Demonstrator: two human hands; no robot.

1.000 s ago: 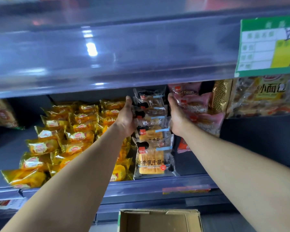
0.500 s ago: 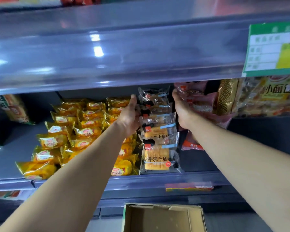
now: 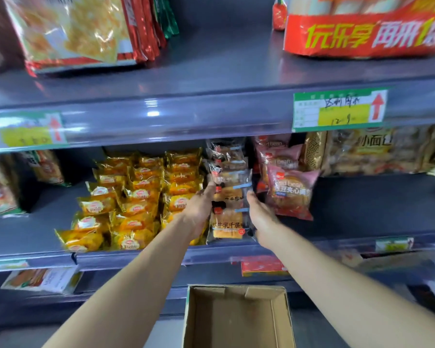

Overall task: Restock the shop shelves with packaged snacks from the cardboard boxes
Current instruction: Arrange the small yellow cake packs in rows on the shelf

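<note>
A row of clear-wrapped layered bread packets (image 3: 227,194) stands in a line on the middle shelf (image 3: 136,257). My left hand (image 3: 201,209) presses flat against the row's left side. My right hand (image 3: 259,209) presses against its right side, so the front packets sit squeezed between both palms. The front packet (image 3: 226,226) shows orange bread and dark print. An open cardboard box (image 3: 239,320) sits below the shelves, and its inside looks bare.
Yellow cake packets (image 3: 136,202) fill the shelf left of the row. Pink red-bean bread packets (image 3: 289,189) stand to its right, with larger brown bread bags (image 3: 367,151) beyond. Big snack bags (image 3: 81,31) and a red pack (image 3: 367,28) occupy the upper shelf.
Both hands have slid from the back of the row towards the front packets. The view has pulled back and tilted up, showing the upper shelf.
</note>
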